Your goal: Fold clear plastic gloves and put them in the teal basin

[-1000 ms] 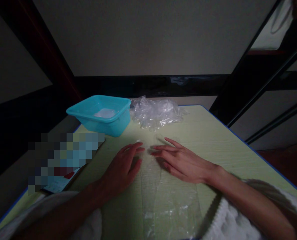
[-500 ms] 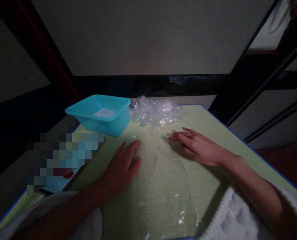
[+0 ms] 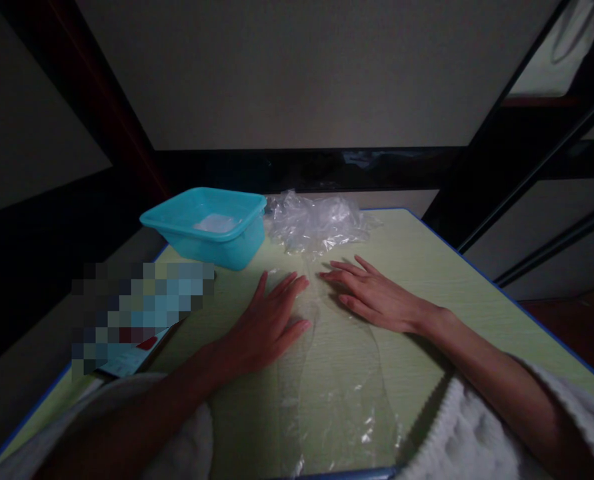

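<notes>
A clear plastic sheet or bag [image 3: 341,387] lies spread flat on the table [image 3: 427,267], running from its front edge up between my hands. My left hand [image 3: 271,320] rests at the left side of the clear plastic, fingers stretched out and apart. On the opposite side, my right hand [image 3: 371,293] is palm down with its fingers spread over the plastic's upper part. Neither hand grips anything. Just beyond my fingertips sits a crumpled heap of clear plastic [image 3: 321,223].
A turquoise plastic basin [image 3: 221,247] with something whitish inside stands at the back left. In front of it lies a flat, partly blurred-out object with a lit surface [image 3: 127,357]. A wall [image 3: 297,80] rises behind the table.
My left hand has moved right onto the clear plastic, its fingers spreading. My right hand has shifted slightly left, toward the middle. The view has turned a little.
</notes>
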`<state>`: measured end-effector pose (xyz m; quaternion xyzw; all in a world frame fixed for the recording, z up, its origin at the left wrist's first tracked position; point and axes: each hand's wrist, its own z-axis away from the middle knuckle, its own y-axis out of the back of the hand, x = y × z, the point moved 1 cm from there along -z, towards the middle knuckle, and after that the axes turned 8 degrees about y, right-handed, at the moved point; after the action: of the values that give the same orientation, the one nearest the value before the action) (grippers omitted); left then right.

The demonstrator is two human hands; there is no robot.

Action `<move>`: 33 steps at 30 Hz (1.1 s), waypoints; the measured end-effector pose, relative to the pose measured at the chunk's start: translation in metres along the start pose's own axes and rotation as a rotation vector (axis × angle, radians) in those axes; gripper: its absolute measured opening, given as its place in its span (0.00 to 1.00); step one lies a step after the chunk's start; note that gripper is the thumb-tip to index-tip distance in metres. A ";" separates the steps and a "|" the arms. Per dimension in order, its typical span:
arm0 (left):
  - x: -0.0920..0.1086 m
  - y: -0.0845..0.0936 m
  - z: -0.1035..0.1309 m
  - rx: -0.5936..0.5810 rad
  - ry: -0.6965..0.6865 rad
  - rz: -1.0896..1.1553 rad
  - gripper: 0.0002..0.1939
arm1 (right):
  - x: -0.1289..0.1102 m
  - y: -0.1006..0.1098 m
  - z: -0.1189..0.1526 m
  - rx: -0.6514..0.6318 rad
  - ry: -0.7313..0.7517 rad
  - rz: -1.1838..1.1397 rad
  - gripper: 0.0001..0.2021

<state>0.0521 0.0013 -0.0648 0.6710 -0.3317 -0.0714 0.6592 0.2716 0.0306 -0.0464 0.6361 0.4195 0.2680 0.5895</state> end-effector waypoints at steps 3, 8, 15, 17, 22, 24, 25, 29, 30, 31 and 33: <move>-0.001 -0.001 0.000 -0.003 -0.001 -0.005 0.24 | 0.001 -0.001 0.000 -0.011 -0.002 0.002 0.19; -0.002 -0.002 0.000 -0.009 0.001 -0.004 0.24 | 0.002 -0.003 -0.001 0.002 -0.005 0.013 0.18; -0.002 0.000 0.001 -0.004 0.002 0.008 0.24 | 0.000 -0.002 -0.001 -0.003 0.001 0.001 0.18; -0.002 0.001 0.001 -0.012 0.014 0.003 0.24 | 0.000 -0.002 -0.001 -0.002 -0.002 0.002 0.18; -0.003 -0.001 0.002 -0.011 0.026 -0.005 0.27 | 0.001 -0.004 -0.001 -0.009 -0.027 0.014 0.19; -0.004 -0.002 0.002 -0.011 0.011 0.001 0.28 | 0.001 -0.004 -0.001 -0.005 -0.027 0.005 0.19; -0.004 -0.002 0.002 -0.012 0.003 0.005 0.29 | 0.001 -0.004 -0.001 0.002 -0.022 -0.002 0.19; -0.004 0.000 0.003 -0.029 -0.066 0.044 0.30 | -0.001 -0.002 -0.001 0.039 0.012 -0.039 0.19; -0.004 0.001 0.004 -0.040 -0.093 0.056 0.30 | -0.001 -0.002 -0.001 0.042 0.017 -0.046 0.18; -0.003 0.002 0.004 -0.052 -0.117 0.065 0.30 | -0.001 -0.002 -0.001 0.041 0.020 -0.050 0.18; -0.002 0.004 0.005 -0.075 -0.149 0.078 0.28 | -0.001 -0.003 -0.001 0.037 0.017 -0.057 0.18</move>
<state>0.0469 -0.0013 -0.0622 0.6254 -0.4028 -0.1075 0.6596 0.2696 0.0302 -0.0489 0.6324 0.4473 0.2486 0.5816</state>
